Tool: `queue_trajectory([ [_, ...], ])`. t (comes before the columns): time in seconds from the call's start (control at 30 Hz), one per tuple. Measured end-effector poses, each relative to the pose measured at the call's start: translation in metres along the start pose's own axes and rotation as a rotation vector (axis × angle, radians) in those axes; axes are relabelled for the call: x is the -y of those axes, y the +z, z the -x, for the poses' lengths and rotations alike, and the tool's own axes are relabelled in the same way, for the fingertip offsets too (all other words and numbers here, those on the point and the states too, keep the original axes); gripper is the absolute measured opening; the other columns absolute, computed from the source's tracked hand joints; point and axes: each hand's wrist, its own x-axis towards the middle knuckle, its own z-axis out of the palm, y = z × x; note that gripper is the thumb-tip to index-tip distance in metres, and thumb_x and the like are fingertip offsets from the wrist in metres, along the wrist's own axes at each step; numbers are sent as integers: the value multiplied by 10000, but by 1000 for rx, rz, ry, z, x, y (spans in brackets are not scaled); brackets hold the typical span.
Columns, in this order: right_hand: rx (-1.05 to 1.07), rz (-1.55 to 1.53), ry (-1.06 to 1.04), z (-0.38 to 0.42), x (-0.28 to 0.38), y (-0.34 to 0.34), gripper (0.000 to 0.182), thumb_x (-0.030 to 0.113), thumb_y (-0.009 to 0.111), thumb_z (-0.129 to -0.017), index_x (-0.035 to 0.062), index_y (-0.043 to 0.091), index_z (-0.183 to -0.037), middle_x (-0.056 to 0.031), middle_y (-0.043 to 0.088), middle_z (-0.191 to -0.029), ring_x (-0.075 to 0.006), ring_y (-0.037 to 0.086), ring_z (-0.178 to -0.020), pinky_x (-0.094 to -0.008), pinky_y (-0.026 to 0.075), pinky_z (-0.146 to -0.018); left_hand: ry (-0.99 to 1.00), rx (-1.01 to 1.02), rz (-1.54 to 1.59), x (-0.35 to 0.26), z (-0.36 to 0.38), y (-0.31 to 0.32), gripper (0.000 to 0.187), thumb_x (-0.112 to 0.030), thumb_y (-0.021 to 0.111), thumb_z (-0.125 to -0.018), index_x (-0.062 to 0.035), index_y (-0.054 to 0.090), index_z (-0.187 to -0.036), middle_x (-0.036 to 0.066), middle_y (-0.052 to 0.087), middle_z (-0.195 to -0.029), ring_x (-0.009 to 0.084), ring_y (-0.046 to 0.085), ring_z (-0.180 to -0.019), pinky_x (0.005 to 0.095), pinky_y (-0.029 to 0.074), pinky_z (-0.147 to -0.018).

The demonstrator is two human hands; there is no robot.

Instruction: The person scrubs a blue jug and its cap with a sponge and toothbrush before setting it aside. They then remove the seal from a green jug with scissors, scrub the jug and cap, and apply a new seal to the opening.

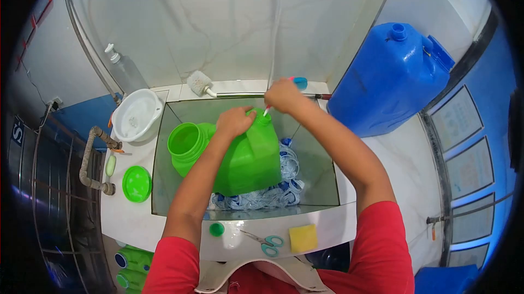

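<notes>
A bright green plastic jug [240, 163] lies tilted in the glass-sided basin, its wide mouth facing left. My left hand [234, 121] grips the top of the jug beside its small spout [264, 119]. Above that spout, my right hand [284, 96] is closed around a slim tool [267, 111], whose red-and-white end points down at the spout opening. Most of this tool is hidden in the fist. Under the jug lies a heap of clear and blue plastic pieces [289, 166]. A teal object [299, 82] shows just behind my right hand.
A large blue jerrycan [390, 81] stands at right. Along the left are a white bowl [158, 109], a green lid [137, 184] and a pump bottle [126, 70]. A white-headed brush [200, 83] lies behind. In front sit a green cap [216, 229], scissors [267, 244] and a yellow sponge [303, 238].
</notes>
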Motion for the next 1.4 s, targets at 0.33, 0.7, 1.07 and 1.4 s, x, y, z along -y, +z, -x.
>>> queue_trajectory([
  [0.33, 57, -1, -38, -12, -17, -20, 161, 288, 679, -751, 142, 717, -807, -90, 692, -870, -254, 660, -864, -418, 475, -756, -125, -82, 39, 9, 16, -5, 498, -439, 401, -885, -142, 575, -1245, 204, 615, -1135, 363, 576, -1070, 459, 445, -926],
  [0.7, 567, -605, -92, 7, 13, -24, 325, 291, 554, -767, 3, 703, -794, -161, 667, -711, -290, 625, -654, -405, 464, -604, 122, -52, -50, 1, 39, -7, 409, -421, 444, -882, -222, 620, -1193, 198, 663, -952, 377, 621, -911, 467, 489, -823],
  [1.07, 490, -1095, 140, 33, -8, -16, 303, 288, 536, -779, 26, 684, -740, -19, 493, -493, -121, 436, -408, -299, 326, -400, 140, -85, -21, 19, 50, -11, 388, -416, 456, -882, -236, 624, -1183, 173, 672, -886, 376, 624, -860, 477, 492, -786],
  [1.4, 166, -676, -22, 44, 18, -39, 209, 210, 591, -739, 32, 698, -760, -163, 638, -672, -257, 647, -667, -367, 482, -537, 168, -70, -52, 22, 52, -13, 380, -411, 465, -883, -253, 618, -1193, 175, 659, -780, 384, 621, -788, 482, 495, -736],
])
